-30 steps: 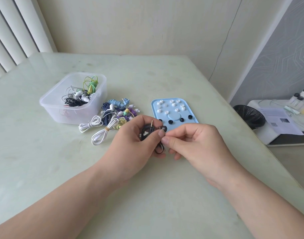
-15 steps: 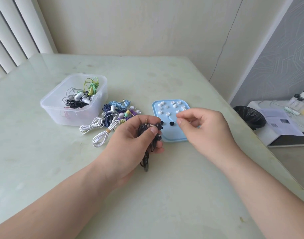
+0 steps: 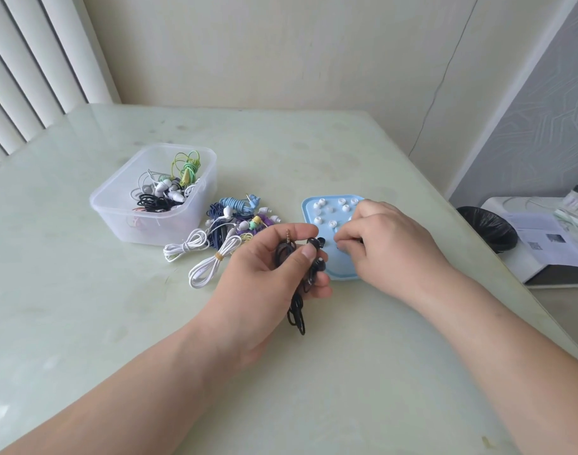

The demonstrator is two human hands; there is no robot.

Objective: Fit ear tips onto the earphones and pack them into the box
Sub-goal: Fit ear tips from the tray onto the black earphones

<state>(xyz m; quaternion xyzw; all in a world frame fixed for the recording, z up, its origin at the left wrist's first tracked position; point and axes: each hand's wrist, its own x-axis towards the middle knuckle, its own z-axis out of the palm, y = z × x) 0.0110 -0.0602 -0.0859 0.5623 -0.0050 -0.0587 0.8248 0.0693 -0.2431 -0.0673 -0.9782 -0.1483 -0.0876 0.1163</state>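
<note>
1. Tray (image 3: 341,268) sits on the table (image 3: 281,142); ear tips (image 3: 341,201) lie in its far half.
2. Left of the tray: earphone bundles (image 3: 228,231). Further left: box (image 3: 123,208), coiled earphones (image 3: 162,195) inside.
3. Your right hand (image 3: 389,247) is over the tray's near half.
4. Your left hand (image 3: 267,274), earphone set (image 3: 295,310) in it, is just left of the tray's near corner.

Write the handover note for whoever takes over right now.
Left hand: grips the coiled black earphones, buds toward the blue tray.
Right hand: fingertips pinched low over that tray; whether they hold a tip is hidden.
White ear tips lie in the tray.
Done: several sets lie in the clear box.
Left: finish this black set, box it, then the loose bundles beside the box.
</note>
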